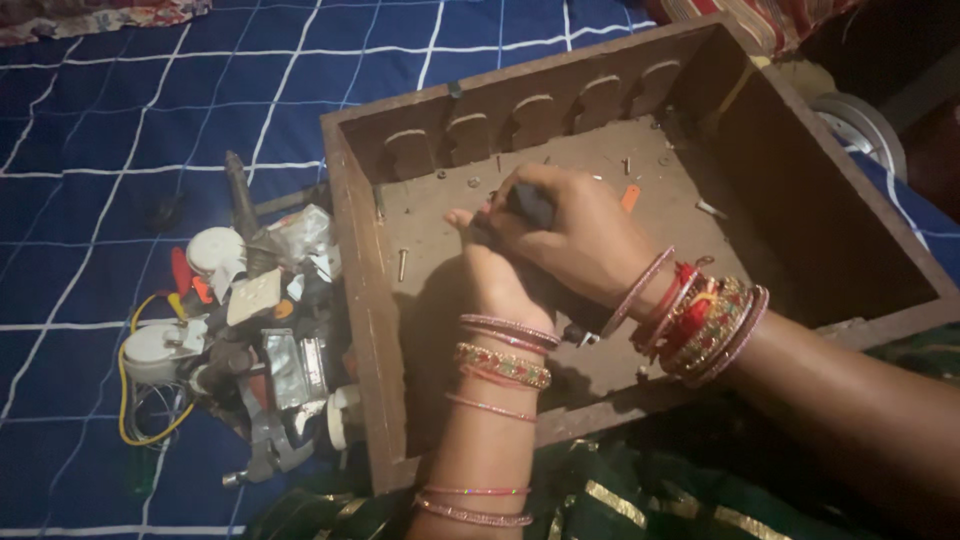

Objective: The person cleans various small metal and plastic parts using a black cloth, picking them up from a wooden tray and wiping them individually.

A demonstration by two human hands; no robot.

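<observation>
Both my hands work inside an open brown wooden box (352,250) that lies on a blue checked cloth. My right hand (580,235), with several bangles on the wrist, is closed over a small dark object (528,203). My left hand (495,280), also with bangles, grips the same dark object from below; its fingers are mostly hidden under the right hand. Loose screws (402,264) and a small orange piece (629,197) lie on the box floor. Rounded wooden tabs (470,135) line the far wall.
Left of the box lies a heap of electrical parts (265,330): white round fittings (213,249), a switch plate, a yellow wire (128,380) and a dark-handled tool (240,195). A round white object (858,125) sits beyond the box at the right. Green fabric with gold trim (600,495) covers my lap.
</observation>
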